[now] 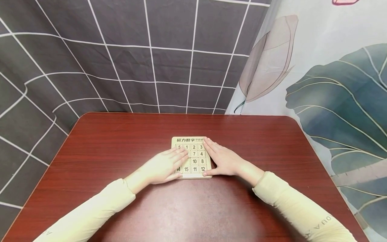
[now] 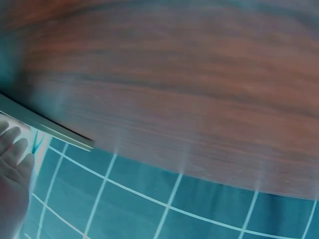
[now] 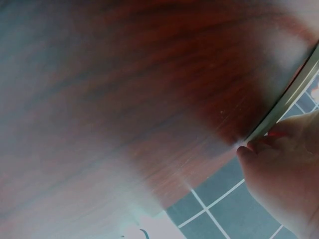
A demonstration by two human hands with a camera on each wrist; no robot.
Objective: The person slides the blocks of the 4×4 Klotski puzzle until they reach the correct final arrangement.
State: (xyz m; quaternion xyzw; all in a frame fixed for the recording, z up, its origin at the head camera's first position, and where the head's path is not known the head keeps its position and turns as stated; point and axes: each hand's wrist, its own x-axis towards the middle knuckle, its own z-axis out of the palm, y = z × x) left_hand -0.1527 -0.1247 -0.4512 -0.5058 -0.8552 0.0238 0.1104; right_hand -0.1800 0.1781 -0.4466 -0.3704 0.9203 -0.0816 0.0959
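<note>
A pale number sliding puzzle [image 1: 194,175] with black-numbered square tiles lies flat on the table. My left hand [image 1: 164,165] rests across its left side, fingers straight over the tiles and thumb near the bottom edge; it hides some left tiles. Along the right edge lies my right hand [image 1: 226,160], fingers extended toward the upper right corner and thumb touching the lower right corner. The left wrist view catches the puzzle's edge [image 2: 55,130] beside part of the left hand [image 2: 12,184]. In the right wrist view, the right hand's fingertips touch the puzzle's edge [image 3: 279,112].
The reddish-brown wooden table [image 1: 121,134] has rounded far corners. Behind it and to the left hangs a dark grey curtain [image 1: 127,60] with white grid lines. A white curtain [image 1: 317,43] with large leaf prints hangs at the right.
</note>
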